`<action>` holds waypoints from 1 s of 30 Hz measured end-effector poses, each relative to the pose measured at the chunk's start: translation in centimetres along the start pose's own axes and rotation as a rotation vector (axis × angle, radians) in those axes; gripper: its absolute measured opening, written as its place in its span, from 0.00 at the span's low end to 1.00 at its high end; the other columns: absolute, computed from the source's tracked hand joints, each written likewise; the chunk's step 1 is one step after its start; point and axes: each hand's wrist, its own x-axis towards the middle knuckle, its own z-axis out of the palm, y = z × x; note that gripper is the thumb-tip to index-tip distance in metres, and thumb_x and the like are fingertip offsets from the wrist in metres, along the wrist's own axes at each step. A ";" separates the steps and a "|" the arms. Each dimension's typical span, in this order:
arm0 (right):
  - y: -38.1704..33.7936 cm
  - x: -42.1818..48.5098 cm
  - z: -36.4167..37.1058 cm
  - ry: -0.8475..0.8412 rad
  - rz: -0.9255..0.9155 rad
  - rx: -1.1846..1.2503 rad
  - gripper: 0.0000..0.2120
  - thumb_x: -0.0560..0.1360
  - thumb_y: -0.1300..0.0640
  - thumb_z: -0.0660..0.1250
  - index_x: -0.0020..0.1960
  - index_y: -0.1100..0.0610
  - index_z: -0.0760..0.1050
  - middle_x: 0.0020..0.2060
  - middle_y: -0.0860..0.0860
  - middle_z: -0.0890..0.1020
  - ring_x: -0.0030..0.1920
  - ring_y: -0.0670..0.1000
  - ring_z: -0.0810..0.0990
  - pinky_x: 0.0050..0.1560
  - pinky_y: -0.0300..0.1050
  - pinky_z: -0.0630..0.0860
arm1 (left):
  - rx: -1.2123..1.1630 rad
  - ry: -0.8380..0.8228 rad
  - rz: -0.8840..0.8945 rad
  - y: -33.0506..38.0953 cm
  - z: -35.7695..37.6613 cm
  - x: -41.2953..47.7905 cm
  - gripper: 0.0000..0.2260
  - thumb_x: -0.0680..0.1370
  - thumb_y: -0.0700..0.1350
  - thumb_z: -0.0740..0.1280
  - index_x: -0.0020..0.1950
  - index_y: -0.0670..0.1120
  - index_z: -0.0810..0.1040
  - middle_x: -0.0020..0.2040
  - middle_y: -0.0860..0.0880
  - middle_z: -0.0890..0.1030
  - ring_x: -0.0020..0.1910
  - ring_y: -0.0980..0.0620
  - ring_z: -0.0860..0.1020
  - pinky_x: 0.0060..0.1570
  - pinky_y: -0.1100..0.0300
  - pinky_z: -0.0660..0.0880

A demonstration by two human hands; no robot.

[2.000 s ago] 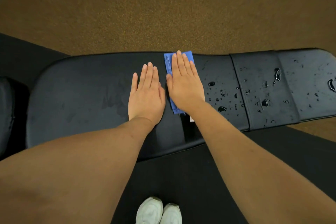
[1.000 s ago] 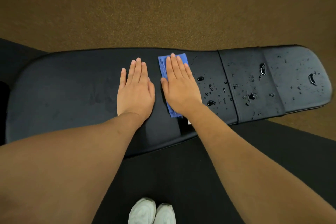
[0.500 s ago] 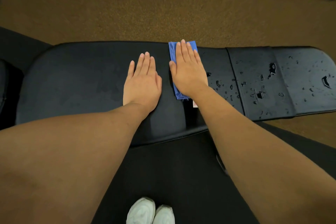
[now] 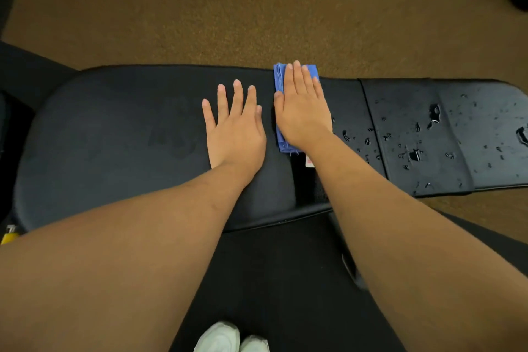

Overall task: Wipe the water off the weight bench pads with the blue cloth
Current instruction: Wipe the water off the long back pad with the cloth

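Right hand point(image 4: 303, 111) lies flat with its fingers held together, pressing the folded blue cloth point(image 4: 281, 77) down onto the bench pad point(image 4: 114, 128); it grips nothing, it only bears down with the palm. Compared with a second ago, the hand and cloth have slid away from the person toward the far edge of the pad, so the cloth's blue end now shows past the fingertips right at that far rim, while its near end pokes out below the heel of the hand. The left hand point(image 4: 234, 128) rests open and spread on the pad just beside it, fingers a little apart, and has barely shifted; it looks to be steadying the person rather than wiping. The long stretch of pad to the left appears dull and mostly dry, with only faint smears. Just to the right of the cloth, droplets point(image 4: 357, 137) sit on the same pad near its front edge, and beyond the seam the second pad point(image 4: 457, 123) carries many beads and a few larger puddles. Judging by this, the stroke has cleared one strip, and the wetter right side is not yet wiped.
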 end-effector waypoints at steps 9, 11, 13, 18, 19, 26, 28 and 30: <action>0.6 -10.5 0.1 -0.029 -0.087 -0.033 0.29 0.84 0.47 0.42 0.81 0.60 0.41 0.81 0.56 0.44 0.80 0.52 0.40 0.80 0.52 0.43 | 0.057 -0.020 0.024 0.7 -0.7 -0.7 0.24 0.85 0.56 0.40 0.82 0.56 0.52 0.83 0.46 0.52 0.81 0.40 0.45 0.78 0.39 0.45; 0.3 -6.7 0.0 -0.014 -0.079 -0.005 0.29 0.84 0.48 0.43 0.81 0.60 0.41 0.81 0.55 0.44 0.80 0.52 0.40 0.80 0.52 0.42 | 0.049 -0.026 0.073 0.8 -0.7 -0.5 0.25 0.86 0.53 0.41 0.83 0.51 0.52 0.83 0.46 0.52 0.81 0.42 0.45 0.79 0.42 0.46; 0.0 -2.9 -0.3 -0.014 -0.038 0.014 0.29 0.85 0.49 0.44 0.81 0.61 0.42 0.81 0.56 0.44 0.80 0.52 0.41 0.79 0.51 0.40 | 0.040 -0.012 0.173 0.7 -0.6 -0.5 0.24 0.86 0.48 0.44 0.82 0.45 0.53 0.83 0.45 0.50 0.82 0.45 0.45 0.80 0.46 0.46; -0.4 -6.6 0.2 0.011 0.001 0.033 0.29 0.84 0.49 0.43 0.81 0.61 0.43 0.81 0.56 0.45 0.80 0.52 0.42 0.80 0.51 0.42 | -0.005 -0.078 0.277 0.8 -0.5 -0.5 0.25 0.85 0.40 0.48 0.82 0.41 0.46 0.83 0.43 0.45 0.81 0.49 0.42 0.80 0.53 0.43; -0.6 -9.0 0.3 0.015 -0.011 0.018 0.29 0.84 0.48 0.43 0.81 0.61 0.43 0.81 0.57 0.45 0.80 0.52 0.42 0.80 0.52 0.43 | 0.005 -0.091 0.283 0.8 -0.6 -0.6 0.25 0.85 0.40 0.47 0.82 0.40 0.45 0.83 0.43 0.45 0.81 0.49 0.42 0.80 0.54 0.42; 0.7 -6.6 0.0 0.007 -0.081 -0.009 0.30 0.84 0.47 0.41 0.81 0.61 0.43 0.81 0.56 0.45 0.80 0.52 0.42 0.80 0.52 0.44 | -0.161 -0.035 0.209 0.9 -1.1 -0.2 0.23 0.86 0.49 0.48 0.81 0.44 0.58 0.82 0.49 0.57 0.81 0.55 0.52 0.80 0.58 0.46; 1.0 -2.5 -0.2 -0.001 -0.042 0.008 0.29 0.84 0.48 0.43 0.81 0.61 0.43 0.81 0.56 0.46 0.80 0.52 0.43 0.80 0.51 0.43 | -0.115 -0.032 0.209 0.9 -0.9 -0.3 0.24 0.86 0.52 0.49 0.81 0.45 0.58 0.81 0.49 0.58 0.81 0.55 0.52 0.80 0.54 0.47; 1.2 -1.4 0.1 0.003 -0.008 0.020 0.29 0.85 0.48 0.44 0.81 0.61 0.43 0.81 0.56 0.46 0.80 0.52 0.43 0.80 0.51 0.42 | -0.031 -0.049 0.196 1.0 -0.8 -0.3 0.25 0.86 0.53 0.47 0.82 0.45 0.55 0.82 0.49 0.56 0.81 0.54 0.50 0.80 0.50 0.47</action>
